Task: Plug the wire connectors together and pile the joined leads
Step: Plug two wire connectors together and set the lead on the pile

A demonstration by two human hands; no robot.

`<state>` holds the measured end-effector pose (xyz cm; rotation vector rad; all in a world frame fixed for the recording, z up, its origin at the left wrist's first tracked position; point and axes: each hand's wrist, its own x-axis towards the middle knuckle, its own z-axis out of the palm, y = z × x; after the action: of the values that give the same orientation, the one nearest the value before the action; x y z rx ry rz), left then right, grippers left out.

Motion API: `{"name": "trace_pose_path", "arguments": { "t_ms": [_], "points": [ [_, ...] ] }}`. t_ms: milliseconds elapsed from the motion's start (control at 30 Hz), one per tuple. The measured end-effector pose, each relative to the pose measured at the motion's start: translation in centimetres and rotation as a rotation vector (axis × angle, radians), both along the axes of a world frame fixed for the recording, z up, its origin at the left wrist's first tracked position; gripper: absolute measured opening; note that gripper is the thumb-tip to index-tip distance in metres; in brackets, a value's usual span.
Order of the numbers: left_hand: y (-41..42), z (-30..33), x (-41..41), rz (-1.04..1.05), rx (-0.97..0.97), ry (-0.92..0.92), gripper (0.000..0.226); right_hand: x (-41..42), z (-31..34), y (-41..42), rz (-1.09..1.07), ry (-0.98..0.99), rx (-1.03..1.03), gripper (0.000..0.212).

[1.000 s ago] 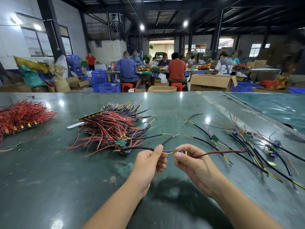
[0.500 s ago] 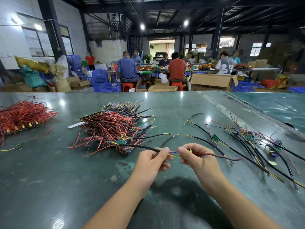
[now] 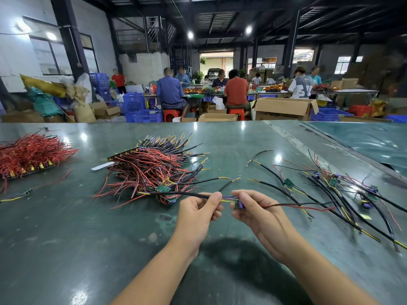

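1. Being held above the green table [image 3: 66, 249], near its front middle: a small board [image 3: 238, 204] with a purple part, joined by thin blue and yellow wires to a black lead [image 3: 176, 194].
2. Pinching the black lead between thumb and forefinger: left hand [image 3: 198, 213], remaining fingers curled under.
3. Gripping the small board at the fingertips: right hand [image 3: 256, 213], with a red and a black wire [image 3: 308, 205] trailing off to the right.
4. Lying just beyond the left hand: a big pile [image 3: 152, 170] of red and black leads with green boards at its near edge, the held black lead reaching back toward it.
5. Spreading loosely across the table to the right: joined leads [image 3: 334, 188], black with yellow tips, some carrying green boards and purple parts.
6. Sitting at the far left: a red bundle [image 3: 28, 153] on a dark strip, with one stray lead [image 3: 24, 193] in front of it.
7. Sitting at tables beyond: people [image 3: 236, 91] among cardboard boxes [image 3: 284, 108] and blue crates [image 3: 134, 104].
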<state>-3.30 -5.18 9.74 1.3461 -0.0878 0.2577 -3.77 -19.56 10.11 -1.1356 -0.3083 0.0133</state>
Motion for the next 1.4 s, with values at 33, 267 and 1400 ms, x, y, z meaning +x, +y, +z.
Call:
{"name": "trace_pose_path", "arguments": {
  "t_ms": [33, 267, 1400],
  "points": [
    [0.0, 0.0, 0.0, 0.008, 0.013, -0.008, 0.018, 0.0, 0.0, 0.0, 0.003, 0.001, -0.009, 0.024],
    [0.0, -0.1, 0.0, -0.002, 0.04, -0.011, 0.018, 0.3, 0.0, -0.3, -0.056, -0.002, -0.093, 0.023],
    [2.0, 1.6, 0.4, 0.067, -0.462, 0.135, 0.018, 2.2, 3.1, -4.7, -0.214, 0.281, 0.573, 0.015]
  ]
}}
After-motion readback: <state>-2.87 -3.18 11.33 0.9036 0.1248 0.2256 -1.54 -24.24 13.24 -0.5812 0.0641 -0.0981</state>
